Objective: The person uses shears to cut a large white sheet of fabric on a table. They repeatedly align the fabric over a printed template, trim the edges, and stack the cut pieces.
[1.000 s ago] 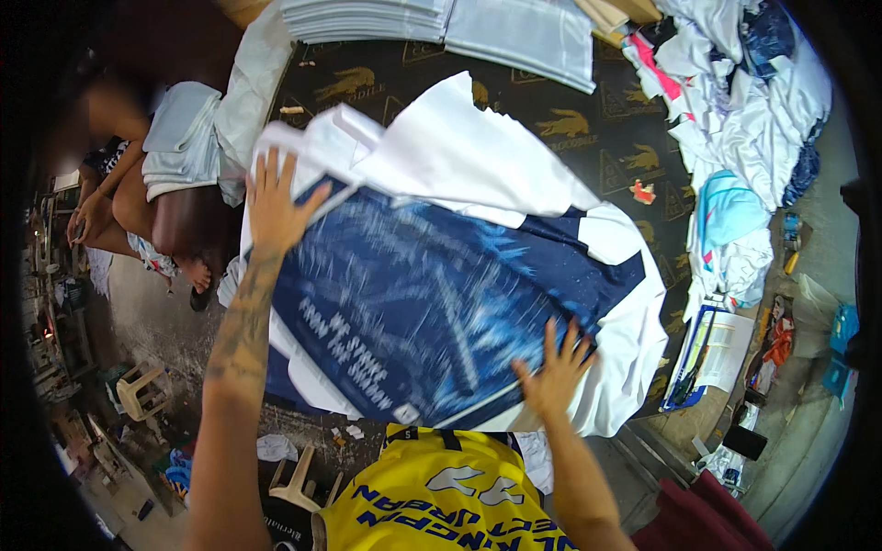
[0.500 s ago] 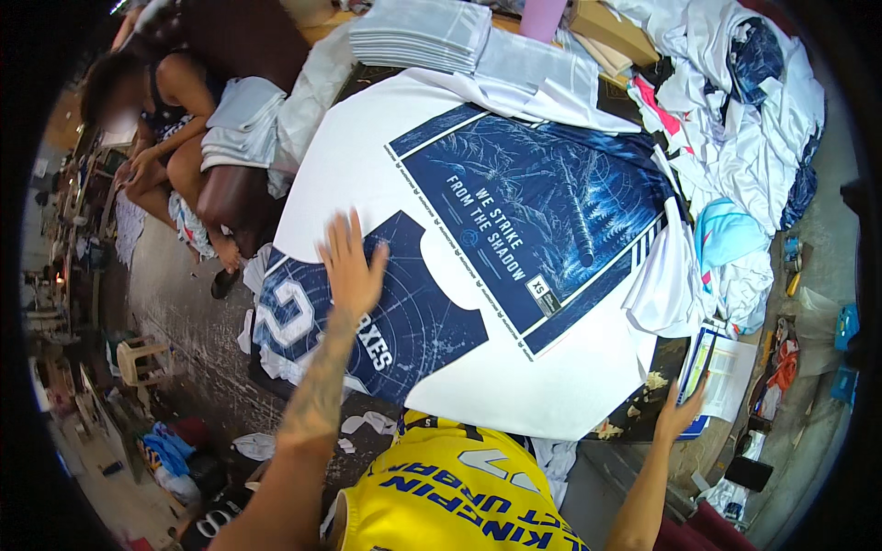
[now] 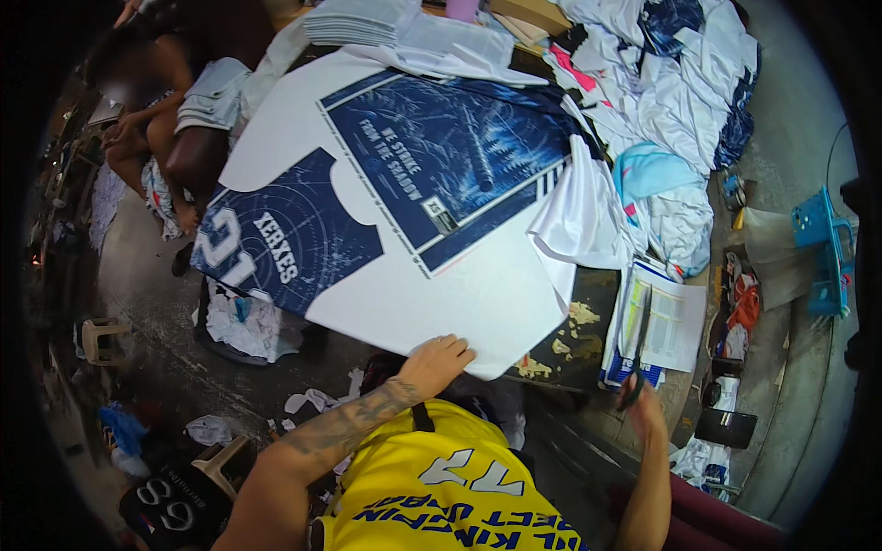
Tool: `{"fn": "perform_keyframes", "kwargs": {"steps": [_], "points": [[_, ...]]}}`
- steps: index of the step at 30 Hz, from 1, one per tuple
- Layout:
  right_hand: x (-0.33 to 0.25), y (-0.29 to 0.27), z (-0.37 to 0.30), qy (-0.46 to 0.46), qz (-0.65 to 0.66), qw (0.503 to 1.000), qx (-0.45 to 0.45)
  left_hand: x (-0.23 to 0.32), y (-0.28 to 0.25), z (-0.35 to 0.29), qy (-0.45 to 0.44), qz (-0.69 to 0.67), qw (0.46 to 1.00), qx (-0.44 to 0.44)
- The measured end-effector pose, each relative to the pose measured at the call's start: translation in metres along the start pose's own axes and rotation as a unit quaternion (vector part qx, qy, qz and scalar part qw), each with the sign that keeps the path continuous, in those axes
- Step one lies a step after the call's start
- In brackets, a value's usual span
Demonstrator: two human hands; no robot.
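1. The left hand (image 3: 436, 365) lay on the near edge of the wide white cloth with dark blue printed shapes (image 3: 459, 308), its fingers bent and close together. I could not tell if it pinched the cloth.
2. The right hand (image 3: 646, 404) was curled around the handles of the long, black-handled metal scissors (image 3: 641, 349). They looked hard and stiff, best held there.
3. The cloth lay mostly flat on the dark, patchy tabletop (image 3: 571, 344). It looked thin, soft, light and maybe slippery; its plain white edge seemed good to hold.
4. White paper sheets (image 3: 680, 321) lay by the scissors.
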State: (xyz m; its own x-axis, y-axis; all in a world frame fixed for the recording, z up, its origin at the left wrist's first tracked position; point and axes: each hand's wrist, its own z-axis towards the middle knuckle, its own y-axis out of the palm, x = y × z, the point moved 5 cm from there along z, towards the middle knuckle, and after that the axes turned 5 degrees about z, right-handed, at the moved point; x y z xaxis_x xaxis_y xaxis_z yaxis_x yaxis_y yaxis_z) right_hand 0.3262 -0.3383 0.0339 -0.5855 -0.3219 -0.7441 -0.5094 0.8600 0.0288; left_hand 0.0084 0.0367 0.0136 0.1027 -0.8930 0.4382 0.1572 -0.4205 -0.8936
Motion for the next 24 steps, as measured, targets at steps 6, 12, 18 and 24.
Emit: {"fn": "perform_keyframes", "kwargs": {"steps": [6,12,18,24], "points": [[0.065,0.101,-0.093,0.080,-0.425,0.868,-0.245,-0.020,-0.011,-0.028,-0.246,-0.247,0.930,0.113],[0.066,0.212,-0.036,0.079,-0.460,0.811,-0.352,-0.003,-0.011,-0.026,-0.231,-0.159,0.958,0.059],[0.045,0.238,-0.024,0.116,-0.483,0.813,-0.305,-0.002,-0.007,-0.020,-0.204,-0.126,0.971,0.011],[0.035,0.281,-0.001,0.130,-0.491,0.802,-0.315,-0.013,-0.004,-0.020,-0.190,-0.190,0.963,0.023]]}}
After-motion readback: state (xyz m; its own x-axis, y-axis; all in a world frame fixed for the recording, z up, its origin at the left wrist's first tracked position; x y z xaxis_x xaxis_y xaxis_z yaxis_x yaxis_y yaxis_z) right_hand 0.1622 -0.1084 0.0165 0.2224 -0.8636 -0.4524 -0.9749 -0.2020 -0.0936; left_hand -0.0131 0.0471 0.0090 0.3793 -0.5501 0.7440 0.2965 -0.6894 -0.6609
